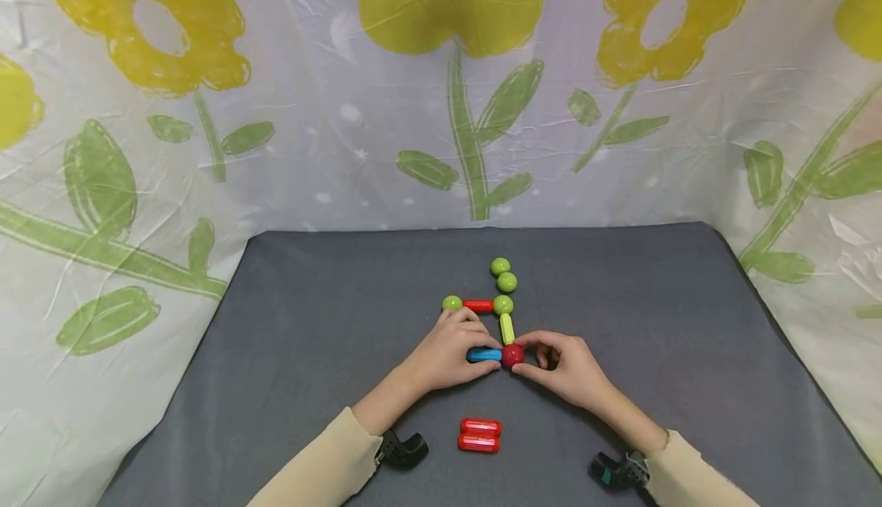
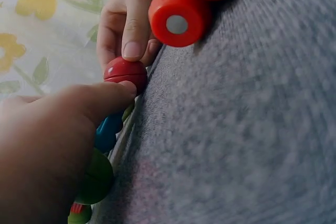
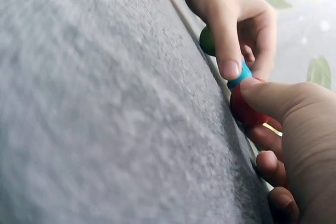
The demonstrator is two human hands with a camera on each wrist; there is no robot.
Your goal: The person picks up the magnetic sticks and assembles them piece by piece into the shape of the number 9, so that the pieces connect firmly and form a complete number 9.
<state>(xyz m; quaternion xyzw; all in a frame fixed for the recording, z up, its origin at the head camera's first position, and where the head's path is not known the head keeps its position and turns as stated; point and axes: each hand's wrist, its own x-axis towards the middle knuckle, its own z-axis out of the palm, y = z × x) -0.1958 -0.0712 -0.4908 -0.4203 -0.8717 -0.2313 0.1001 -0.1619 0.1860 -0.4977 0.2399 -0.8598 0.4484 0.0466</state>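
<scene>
A red ball (image 1: 513,354) is pinched between the thumb and fingers of my right hand (image 1: 568,369). My left hand (image 1: 451,350) grips a blue rod (image 1: 485,354), whose right end meets the red ball; its left part is hidden under the fingers. From the red ball a yellow-green rod (image 1: 507,328) runs up to a green ball (image 1: 504,305). A red rod (image 1: 478,305) joins that ball to another green ball (image 1: 452,303) just beyond my left fingers. In the right wrist view, the left thumb presses the blue rod (image 3: 240,75) beside the red ball (image 3: 247,106).
Two loose green balls (image 1: 507,282) touch each other behind the joined pieces. Nearer me, two red rods (image 1: 478,443) lie side by side, with pale round discs on their ends in the left wrist view. Grey cloth (image 1: 310,323) covers the table; a flowered sheet (image 1: 310,147) hangs behind.
</scene>
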